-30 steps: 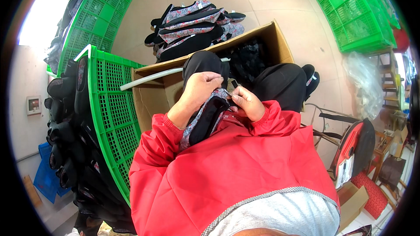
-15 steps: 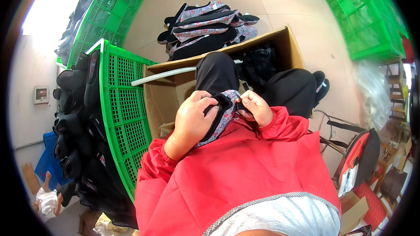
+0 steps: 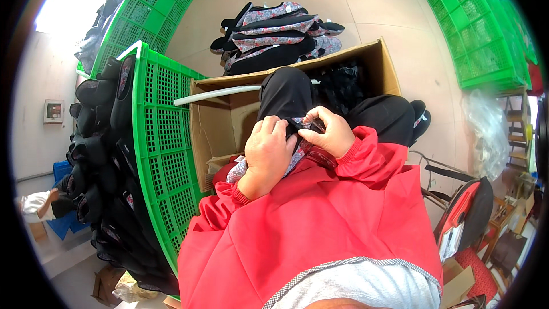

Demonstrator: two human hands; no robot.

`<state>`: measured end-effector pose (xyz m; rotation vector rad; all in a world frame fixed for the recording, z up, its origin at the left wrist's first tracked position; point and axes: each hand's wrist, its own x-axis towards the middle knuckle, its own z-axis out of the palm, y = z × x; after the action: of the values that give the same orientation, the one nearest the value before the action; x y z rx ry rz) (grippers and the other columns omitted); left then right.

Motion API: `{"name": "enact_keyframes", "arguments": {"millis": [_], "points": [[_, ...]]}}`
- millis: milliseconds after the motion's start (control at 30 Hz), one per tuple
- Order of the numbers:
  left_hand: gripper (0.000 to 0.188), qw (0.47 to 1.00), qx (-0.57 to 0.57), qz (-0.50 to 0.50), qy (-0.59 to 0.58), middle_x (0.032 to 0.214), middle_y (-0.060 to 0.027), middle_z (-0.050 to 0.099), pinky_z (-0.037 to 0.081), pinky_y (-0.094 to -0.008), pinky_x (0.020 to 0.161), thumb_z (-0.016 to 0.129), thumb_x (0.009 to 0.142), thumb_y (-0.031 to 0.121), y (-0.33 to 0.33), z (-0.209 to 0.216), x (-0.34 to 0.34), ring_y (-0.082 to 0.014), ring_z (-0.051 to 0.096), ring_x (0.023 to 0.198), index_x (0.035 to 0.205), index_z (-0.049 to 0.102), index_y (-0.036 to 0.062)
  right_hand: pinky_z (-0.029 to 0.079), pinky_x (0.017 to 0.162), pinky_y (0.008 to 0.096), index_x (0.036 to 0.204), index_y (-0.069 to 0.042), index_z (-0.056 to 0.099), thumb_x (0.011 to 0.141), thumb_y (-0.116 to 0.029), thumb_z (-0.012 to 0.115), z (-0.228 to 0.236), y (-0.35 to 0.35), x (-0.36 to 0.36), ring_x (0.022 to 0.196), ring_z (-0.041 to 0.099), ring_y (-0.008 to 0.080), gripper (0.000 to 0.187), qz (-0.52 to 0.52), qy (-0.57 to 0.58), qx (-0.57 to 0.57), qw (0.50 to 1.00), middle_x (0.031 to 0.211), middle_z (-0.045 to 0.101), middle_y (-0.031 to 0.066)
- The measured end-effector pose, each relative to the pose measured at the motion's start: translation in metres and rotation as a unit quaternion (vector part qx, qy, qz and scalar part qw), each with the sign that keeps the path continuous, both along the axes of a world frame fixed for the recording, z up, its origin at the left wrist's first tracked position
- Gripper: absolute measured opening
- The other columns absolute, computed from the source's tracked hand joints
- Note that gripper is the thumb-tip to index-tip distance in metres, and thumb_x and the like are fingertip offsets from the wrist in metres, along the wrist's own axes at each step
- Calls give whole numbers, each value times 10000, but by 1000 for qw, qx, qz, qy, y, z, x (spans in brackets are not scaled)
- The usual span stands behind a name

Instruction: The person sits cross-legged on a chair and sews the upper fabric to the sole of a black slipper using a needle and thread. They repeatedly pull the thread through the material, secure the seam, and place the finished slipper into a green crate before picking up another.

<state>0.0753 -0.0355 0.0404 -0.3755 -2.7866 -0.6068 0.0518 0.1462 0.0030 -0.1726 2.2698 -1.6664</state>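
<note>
In my lap lies a grey floral cloth shoe with black edging, partly covered by my hands. My left hand is closed over it, its fingers curled on the black opening. Close beside, my right hand pinches the shoe's upper end between thumb and fingers. The two sets of fingertips nearly meet there, and whatever small part lies between them is hard to make out. Beyond my knees a stack of similar floral and black shoes rests on the floor.
An open cardboard box with black items inside stands around my knees, a pale tube across it. At left is a green crate beside hanging black shoes. More green crates stand far right, near a folding chair.
My right hand has moved left and up onto the shoe's end, close to my left hand. The shoe has turned, with more of it now covered. At far left, another person has shifted.
</note>
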Motion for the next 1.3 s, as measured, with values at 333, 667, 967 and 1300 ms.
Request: {"name": "enact_keyframes", "arguments": {"millis": [333,667,967,1300], "points": [[105,999,31,-9,37,856,-33,623,501,-350,703,756,666,58,-1,-15,-5,-249,605,796,738,682,78,508,678,364,987,-62,591,751,-238,695,5,-1,3,738,660,297,312,-20,8,58,998,801,666,124],[99,994,105,-23,29,871,-40,644,494,-363,703,748,650,21,-1,-10,3,-261,600,790,690,666,61,497,723,322,975,-48,552,772,-226,721,-3,15,7,775,635,198,318,51,-34,-20,998,852,641,103],[98,994,107,0,34,865,-61,637,491,-364,721,717,651,9,0,-9,7,-268,600,801,690,641,56,490,748,277,1128,-33,471,987,-299,576,27,20,18,802,588,109,319,130,-162,-142,968,870,618,55],[95,994,103,-1,37,859,-55,630,488,-359,708,707,650,2,1,-10,8,-263,591,789,688,637,54,309,352,226,1099,-46,423,979,-216,586,38,14,24,396,397,64,264,65,-320,-177,928,715,587,71]]}}
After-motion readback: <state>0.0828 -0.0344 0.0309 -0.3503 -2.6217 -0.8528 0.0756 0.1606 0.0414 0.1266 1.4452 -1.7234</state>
